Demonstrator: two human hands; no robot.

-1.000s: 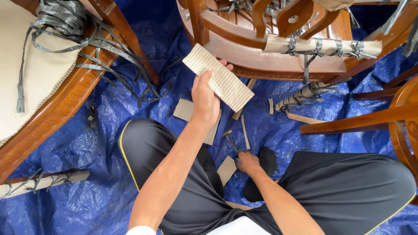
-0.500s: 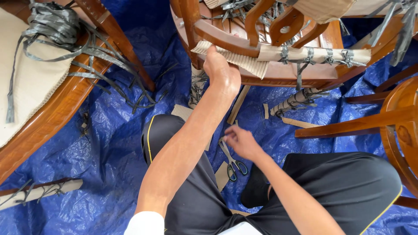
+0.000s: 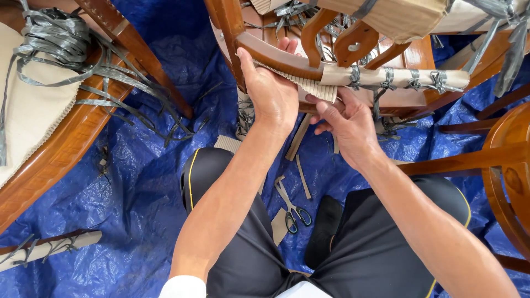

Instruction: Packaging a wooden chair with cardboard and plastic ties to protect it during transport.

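Note:
My left hand (image 3: 270, 91) wraps around a curved brown wooden chair rail (image 3: 281, 59), pressing a ribbed strip of corrugated cardboard (image 3: 312, 86) up under it. My right hand (image 3: 348, 124) pinches the lower edge of the same cardboard strip from below. To the right, the rail carries a cardboard wrap (image 3: 397, 77) tied with grey plastic straps. A pair of scissors (image 3: 291, 206) lies on the blue tarp (image 3: 149, 182) between my legs, untouched.
Another wooden chair with a beige cover and a tangle of grey straps (image 3: 61, 49) stands at left. A wrapped chair leg (image 3: 44, 246) lies at lower left. More wooden chair parts (image 3: 508, 160) crowd the right edge. Cardboard offcuts (image 3: 301, 138) litter the tarp.
My left hand carried the cardboard strip up to the chair rail and pressed it there. My right hand left the scissors on the tarp and rose to grip the cardboard.

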